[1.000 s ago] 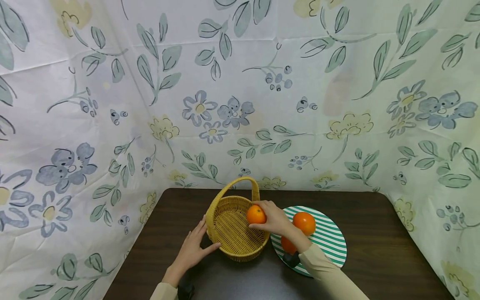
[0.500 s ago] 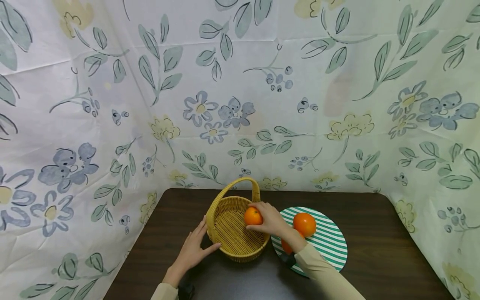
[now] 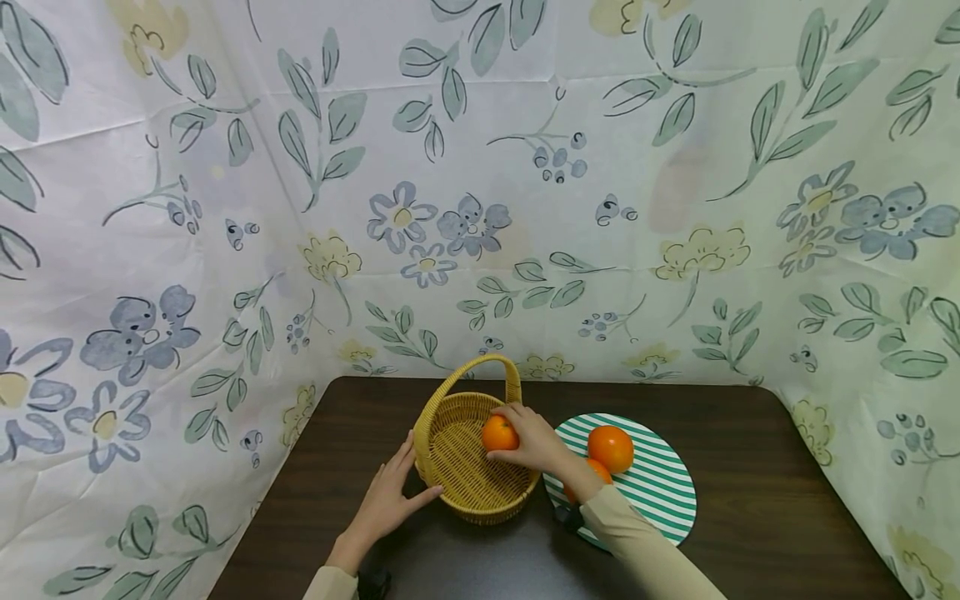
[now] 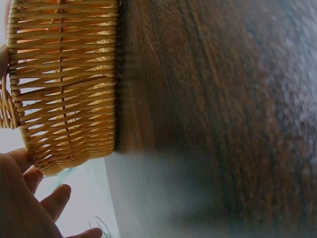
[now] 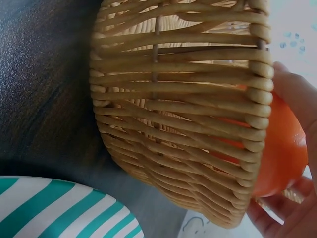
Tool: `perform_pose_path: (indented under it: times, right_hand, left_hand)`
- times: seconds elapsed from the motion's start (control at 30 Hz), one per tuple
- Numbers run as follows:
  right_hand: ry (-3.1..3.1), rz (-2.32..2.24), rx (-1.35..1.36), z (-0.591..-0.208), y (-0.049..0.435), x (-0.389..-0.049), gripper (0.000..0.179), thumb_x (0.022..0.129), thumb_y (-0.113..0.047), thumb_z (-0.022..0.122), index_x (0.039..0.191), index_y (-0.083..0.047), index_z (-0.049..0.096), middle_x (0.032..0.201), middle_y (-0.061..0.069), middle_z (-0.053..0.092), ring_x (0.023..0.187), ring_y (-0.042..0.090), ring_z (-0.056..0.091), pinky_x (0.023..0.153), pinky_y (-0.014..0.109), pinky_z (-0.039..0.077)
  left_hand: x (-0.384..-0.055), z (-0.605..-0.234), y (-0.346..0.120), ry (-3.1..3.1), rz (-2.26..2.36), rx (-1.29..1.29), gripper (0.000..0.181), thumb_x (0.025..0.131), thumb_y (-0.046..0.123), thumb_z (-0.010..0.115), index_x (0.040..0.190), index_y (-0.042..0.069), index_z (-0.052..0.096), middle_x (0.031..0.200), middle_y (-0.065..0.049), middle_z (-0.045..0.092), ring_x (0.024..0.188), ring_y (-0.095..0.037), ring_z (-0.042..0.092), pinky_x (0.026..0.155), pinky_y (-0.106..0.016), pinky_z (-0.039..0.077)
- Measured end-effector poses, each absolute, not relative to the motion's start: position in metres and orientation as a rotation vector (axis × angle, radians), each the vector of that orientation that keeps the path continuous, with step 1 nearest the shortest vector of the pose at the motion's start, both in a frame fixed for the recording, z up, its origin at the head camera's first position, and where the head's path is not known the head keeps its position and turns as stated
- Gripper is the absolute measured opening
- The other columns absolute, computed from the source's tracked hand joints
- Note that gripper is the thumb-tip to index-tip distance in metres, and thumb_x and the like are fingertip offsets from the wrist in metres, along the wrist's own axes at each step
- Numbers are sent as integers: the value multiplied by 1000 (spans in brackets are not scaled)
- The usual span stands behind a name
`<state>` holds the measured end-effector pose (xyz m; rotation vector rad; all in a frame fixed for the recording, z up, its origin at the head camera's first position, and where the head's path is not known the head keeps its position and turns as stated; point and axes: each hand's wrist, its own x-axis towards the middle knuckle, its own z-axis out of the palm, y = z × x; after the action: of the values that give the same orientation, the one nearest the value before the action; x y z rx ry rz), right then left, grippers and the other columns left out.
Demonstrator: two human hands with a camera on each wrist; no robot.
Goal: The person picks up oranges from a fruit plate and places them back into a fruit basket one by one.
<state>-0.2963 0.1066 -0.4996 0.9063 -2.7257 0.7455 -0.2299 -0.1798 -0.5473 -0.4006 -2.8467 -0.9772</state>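
Observation:
In the head view a yellow wicker basket (image 3: pixel 480 492) with an arched handle stands on the dark wooden table. My right hand (image 3: pixel 534 440) grips an orange (image 3: pixel 499 434) at the basket's right side, inside the rim. Through the weave in the right wrist view, part of that orange (image 5: pixel 282 148) shows, with the thumb and fingers around it. My left hand (image 3: pixel 384 496) has its fingers spread along the basket's left side. Seen from the left wrist, fingertips touch the wicker wall (image 4: pixel 64 89). Two more oranges (image 3: pixel 611 449) lie on a striped plate, one partly hidden by the right wrist.
The round green-and-white striped plate (image 3: pixel 660 492) lies right of the basket, under my right forearm. A floral cloth (image 3: pixel 570 167) hangs behind and at both sides of the table (image 3: pixel 765 483). The basket handle (image 3: pixel 491 358) arches up at the back.
My right hand has moved a little left with the orange, further in over the basket. More of the lower orange on the plate shows. The left hand has stayed by the basket.

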Motion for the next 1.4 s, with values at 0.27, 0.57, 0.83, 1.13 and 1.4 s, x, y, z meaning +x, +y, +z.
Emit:
perform_pose_path:
  times: [0.27, 0.57, 0.83, 1.13, 1.4]
  right_hand:
    - [-2741, 692, 917, -505, 103, -301, 73, 75, -59, 67, 131, -16, 50, 119, 3, 51, 101, 19, 52, 83, 40, 44]
    - [-2705, 645, 902, -510, 97, -306, 68, 74, -50, 73, 129, -16, 52, 120, 4, 53, 101, 21, 53, 81, 41, 42]
    - [-2702, 596, 890, -515, 94, -308, 67, 73, -52, 73, 127, -16, 54, 118, 4, 55, 102, 21, 53, 82, 43, 41]
    - [-2689, 570, 889, -520, 92, -310, 66, 73, -51, 73, 126, -17, 54, 120, 4, 55, 104, 22, 53, 82, 43, 42]
    - [-2702, 580, 880, -519, 93, -311, 59, 77, -51, 69, 125, -19, 55, 123, 4, 54, 108, 23, 52, 84, 43, 42]
  left_hand:
    - [-229, -546, -178, -2842, -983, -401, 86, 80, 55, 63, 148, 37, 13, 156, 4, 10, 139, -26, 24, 105, -66, 15]
    - [-229, -545, -179, -2844, -985, -393, 87, 80, 57, 63, 148, 36, 13, 156, 2, 11, 139, -26, 24, 105, -66, 15]
    - [-231, -546, -179, -2848, -999, -391, 86, 81, 53, 64, 148, 37, 13, 156, 8, 8, 140, -25, 23, 105, -67, 15]
    - [-231, -547, -179, -2845, -1003, -393, 86, 79, 62, 59, 147, 39, 13, 155, 9, 8, 140, -25, 23, 104, -67, 15]
    - [-230, -547, -179, -2848, -1012, -389, 87, 78, 66, 57, 147, 40, 11, 156, 9, 7, 140, -26, 23, 105, -66, 14]
